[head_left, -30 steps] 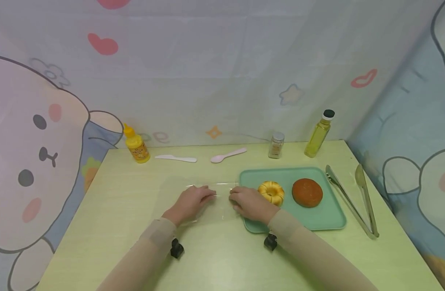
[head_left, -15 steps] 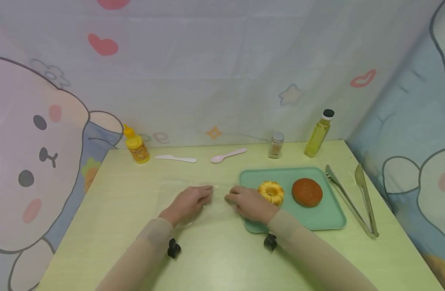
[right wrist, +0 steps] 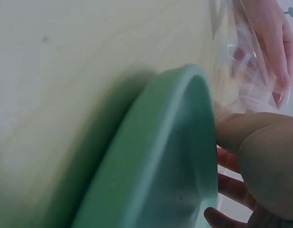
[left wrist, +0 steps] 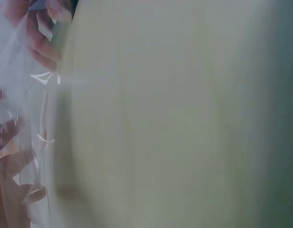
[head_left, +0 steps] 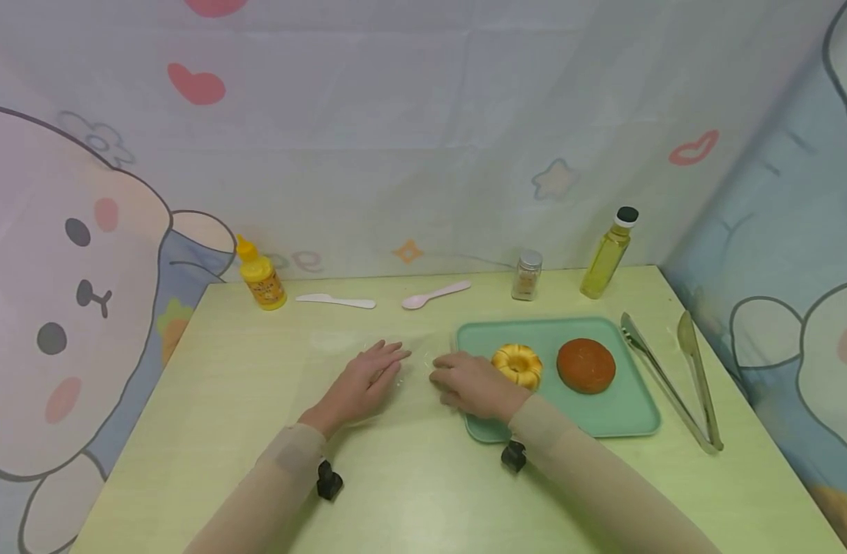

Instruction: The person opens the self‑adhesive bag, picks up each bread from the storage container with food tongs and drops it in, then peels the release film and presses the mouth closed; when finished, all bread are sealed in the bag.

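A clear plastic bag lies flat and nearly invisible on the table between the two hands. My left hand rests on it with fingers straightened and a little spread; in the left wrist view the clear film overlaps those fingers. My right hand pinches the bag's right end between thumb and curled fingers, right at the left rim of the green tray. From the right wrist, wrinkled film stretches from the right hand toward the left hand.
On the tray sit a golden ring-shaped bun and a round brown bun. Metal tongs lie to its right. Along the back are a yellow squeeze bottle, white knife, pink spoon, small jar and oil bottle.
My left hand has shifted slightly left, then its curled fingers have straightened and spread over the bag. The right hand has stayed almost in place at the tray's edge.
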`<state>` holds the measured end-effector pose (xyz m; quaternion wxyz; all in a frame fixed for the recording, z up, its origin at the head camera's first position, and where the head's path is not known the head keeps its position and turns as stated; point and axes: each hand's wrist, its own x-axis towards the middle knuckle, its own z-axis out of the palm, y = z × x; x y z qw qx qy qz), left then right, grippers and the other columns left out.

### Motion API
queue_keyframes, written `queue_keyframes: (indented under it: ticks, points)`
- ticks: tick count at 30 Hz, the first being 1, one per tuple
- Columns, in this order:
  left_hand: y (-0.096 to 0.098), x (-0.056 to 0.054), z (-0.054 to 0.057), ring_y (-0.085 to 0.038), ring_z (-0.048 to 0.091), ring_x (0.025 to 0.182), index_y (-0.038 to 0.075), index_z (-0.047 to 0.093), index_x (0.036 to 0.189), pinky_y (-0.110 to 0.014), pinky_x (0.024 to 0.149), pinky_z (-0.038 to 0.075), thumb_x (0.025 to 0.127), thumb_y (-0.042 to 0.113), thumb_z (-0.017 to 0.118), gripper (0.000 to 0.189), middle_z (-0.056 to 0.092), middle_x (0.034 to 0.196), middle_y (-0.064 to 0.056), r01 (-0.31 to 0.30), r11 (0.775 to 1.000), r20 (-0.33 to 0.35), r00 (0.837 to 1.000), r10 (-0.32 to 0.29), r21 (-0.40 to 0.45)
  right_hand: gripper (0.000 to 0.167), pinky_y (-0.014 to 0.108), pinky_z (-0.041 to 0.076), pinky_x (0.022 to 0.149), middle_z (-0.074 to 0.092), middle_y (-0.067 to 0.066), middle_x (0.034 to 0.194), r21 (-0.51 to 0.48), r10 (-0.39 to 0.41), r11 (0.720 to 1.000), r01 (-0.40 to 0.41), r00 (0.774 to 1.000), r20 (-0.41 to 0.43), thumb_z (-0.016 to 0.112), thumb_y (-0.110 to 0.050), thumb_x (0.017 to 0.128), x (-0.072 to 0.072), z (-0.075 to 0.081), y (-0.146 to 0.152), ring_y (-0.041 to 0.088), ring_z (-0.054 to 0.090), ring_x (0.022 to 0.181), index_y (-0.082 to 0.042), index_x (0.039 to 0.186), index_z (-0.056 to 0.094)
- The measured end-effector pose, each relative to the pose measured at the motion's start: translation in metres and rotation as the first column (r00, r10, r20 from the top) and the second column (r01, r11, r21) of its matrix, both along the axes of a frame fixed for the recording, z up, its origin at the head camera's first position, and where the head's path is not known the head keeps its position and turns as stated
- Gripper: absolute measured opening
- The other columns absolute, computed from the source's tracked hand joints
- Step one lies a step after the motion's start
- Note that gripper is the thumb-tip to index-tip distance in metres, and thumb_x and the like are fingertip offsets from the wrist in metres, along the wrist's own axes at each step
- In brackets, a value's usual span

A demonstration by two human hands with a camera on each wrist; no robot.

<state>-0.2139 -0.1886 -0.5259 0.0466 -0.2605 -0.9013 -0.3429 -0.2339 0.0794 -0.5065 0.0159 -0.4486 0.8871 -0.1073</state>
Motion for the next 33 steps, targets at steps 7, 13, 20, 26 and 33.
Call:
queue_keyframes:
  ticks: [7,13,20,26,33]
  points:
    - [-0.002,0.003,0.0,-0.05,0.041,0.148,0.016,0.064,0.145,-0.08,0.113,0.027,0.115,0.027,0.043,0.039,0.054,0.156,-0.015,-0.061,0.998,-0.04,0.997,0.061,-0.02,0.033,0.051,0.054,0.104,0.063,0.016,0.144,0.015,0.015,1.0,-0.015,0.999,0.05,0.078,-0.033,0.097,-0.004,0.006,0.001,0.036,0.06,0.131,-0.008,0.119,0.075]
    - [-0.001,0.007,0.003,-0.048,0.049,0.143,0.021,0.064,0.145,-0.079,0.111,0.032,0.114,0.028,0.046,0.037,0.059,0.152,-0.012,-0.109,0.993,-0.044,0.993,0.107,-0.054,0.038,0.049,0.058,0.094,0.066,0.012,0.136,0.047,0.037,0.998,-0.039,0.999,0.038,0.079,-0.033,0.096,-0.003,0.01,0.0,0.032,0.064,0.122,-0.012,0.127,0.072]
    - [0.002,0.01,0.002,-0.05,0.045,0.145,0.022,0.065,0.143,-0.086,0.11,0.02,0.114,0.029,0.048,0.035,0.06,0.151,-0.012,-0.148,0.989,-0.021,0.989,0.148,-0.026,0.036,0.04,0.054,0.067,0.063,0.009,0.12,0.12,-0.014,0.993,0.009,0.999,0.04,0.081,-0.034,0.095,0.002,0.018,-0.004,0.024,0.06,0.098,-0.02,0.126,0.072]
    - [0.001,0.01,-0.004,-0.049,0.038,0.15,0.02,0.065,0.143,-0.085,0.114,0.012,0.115,0.031,0.045,0.037,0.057,0.155,-0.011,-0.148,0.987,0.059,0.988,0.144,0.066,0.036,0.043,0.055,0.069,0.064,0.009,0.119,0.155,-0.047,0.987,0.04,0.998,0.042,0.08,-0.032,0.094,0.003,0.02,-0.009,0.025,0.06,0.098,-0.02,0.127,0.071]
    - [-0.002,0.01,-0.009,-0.051,0.025,0.155,0.019,0.067,0.14,-0.085,0.114,-0.001,0.115,0.032,0.042,0.037,0.049,0.16,-0.014,-0.128,0.965,0.143,0.985,0.097,0.228,0.037,0.045,0.057,0.073,0.063,0.012,0.126,0.13,-0.027,0.991,0.023,0.999,0.027,0.079,-0.03,0.095,0.0,0.018,-0.009,0.029,0.06,0.106,-0.018,0.129,0.07]
